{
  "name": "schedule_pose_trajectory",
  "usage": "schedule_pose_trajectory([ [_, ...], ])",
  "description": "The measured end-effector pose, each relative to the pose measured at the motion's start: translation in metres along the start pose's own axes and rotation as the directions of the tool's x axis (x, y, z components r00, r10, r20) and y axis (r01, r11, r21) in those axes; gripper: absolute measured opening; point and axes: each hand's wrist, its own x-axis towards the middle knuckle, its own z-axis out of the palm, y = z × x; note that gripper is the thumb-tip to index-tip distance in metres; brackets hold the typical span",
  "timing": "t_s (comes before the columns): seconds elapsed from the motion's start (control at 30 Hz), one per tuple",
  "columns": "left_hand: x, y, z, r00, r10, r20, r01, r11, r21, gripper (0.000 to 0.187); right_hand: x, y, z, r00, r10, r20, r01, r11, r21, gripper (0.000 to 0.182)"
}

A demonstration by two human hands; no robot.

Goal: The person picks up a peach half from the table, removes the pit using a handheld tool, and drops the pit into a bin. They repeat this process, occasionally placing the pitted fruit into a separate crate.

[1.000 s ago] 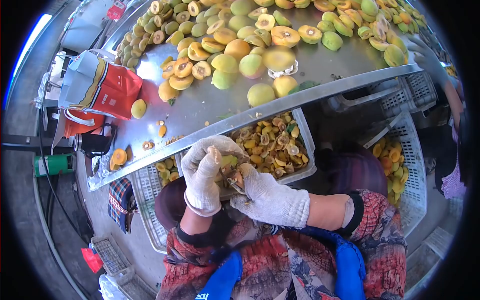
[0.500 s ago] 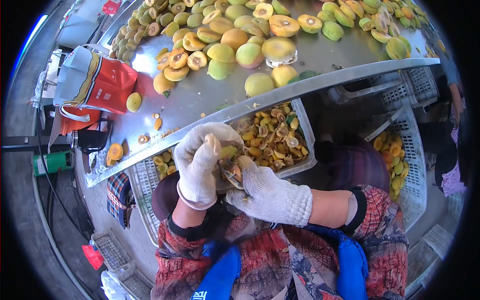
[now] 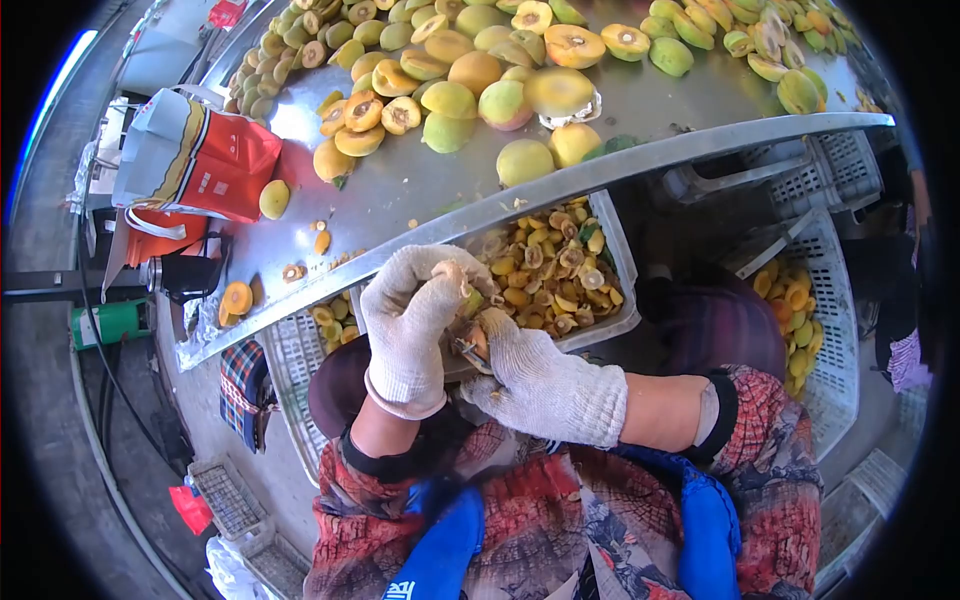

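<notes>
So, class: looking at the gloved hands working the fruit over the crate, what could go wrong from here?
1. The small metal blade in the right white knitted glove points toward the left white knitted glove gripping the green-yellow fruit; a slip could cut through the knit.
2. The whole yellow-green fruits sit near the steel table's raised edge; a knock might send them over.

Steel table (image 3: 400, 190) above grey concrete floor (image 3: 60, 420)

A red-and-white bag (image 3: 195, 155) lies on the metal table (image 3: 400, 195) beside heaped fruit (image 3: 470, 75).
</notes>
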Motion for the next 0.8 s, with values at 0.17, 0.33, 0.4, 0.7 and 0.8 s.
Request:
schedule_pose_trajectory([
  [0.17,-0.003,-0.002,-0.001,0.995,0.097,0.01,-0.097,0.994,0.043,0.034,-0.002,-0.003,-0.002,0.998,-0.032,0.053,0.027,0.996,0.089,0.041],
  [0.33,-0.004,-0.004,0.003,0.987,0.163,-0.002,-0.161,0.979,0.127,0.031,-0.002,-0.003,-0.003,0.999,-0.002,0.044,-0.001,0.997,0.071,0.041],
  [0.4,-0.001,-0.003,0.001,1.0,0.003,-0.013,-0.002,1.0,0.027,0.029,-0.003,-0.006,-0.004,0.997,0.059,0.056,-0.061,0.997,0.043,0.04],
  [0.7,-0.002,0.002,-0.009,0.979,-0.183,0.087,0.176,0.981,0.083,0.019,0.001,0.006,0.009,0.994,-0.011,0.104,-0.001,0.993,0.12,0.046],
  [0.8,0.004,0.006,-0.014,0.962,-0.185,0.2,0.166,0.98,0.108,0.009,-0.001,0.001,0.006,0.993,0.086,0.086,-0.091,0.994,0.056,0.046],
])
